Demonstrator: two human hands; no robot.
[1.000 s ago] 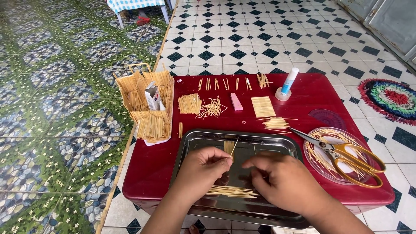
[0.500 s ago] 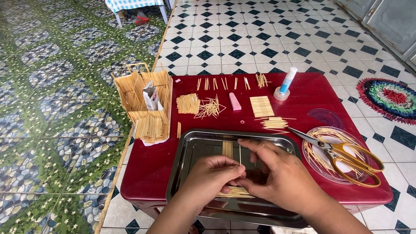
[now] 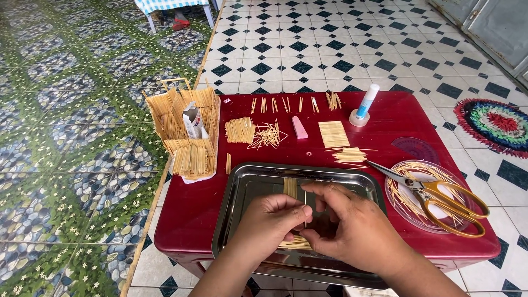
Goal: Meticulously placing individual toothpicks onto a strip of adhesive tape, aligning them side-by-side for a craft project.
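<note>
I see left hand (image 3: 272, 220) and right hand (image 3: 352, 225) close together over metal tray (image 3: 242, 190), fingers pinched on single thin stick (image 3: 306, 204), held upright between them. Loose pile of sticks (image 3: 294, 243) lies in tray beneath hands; short glued strip (image 3: 289, 187) rests at tray's far side. Tray sits on red table (image 3: 192, 214). Right: scissors (image 3: 434, 195) across clear dish (image 3: 410, 212). Farther back: stick piles (image 3: 240, 131), pink eraser (image 3: 300, 128), glue bottle (image 3: 364, 105). Far left: stick house (image 3: 184, 132) at table's edge.

Both hands (image 3: 308, 220) apparently pinch one toothpick (image 3: 305, 206) over tray (image 3: 242, 181).
</note>
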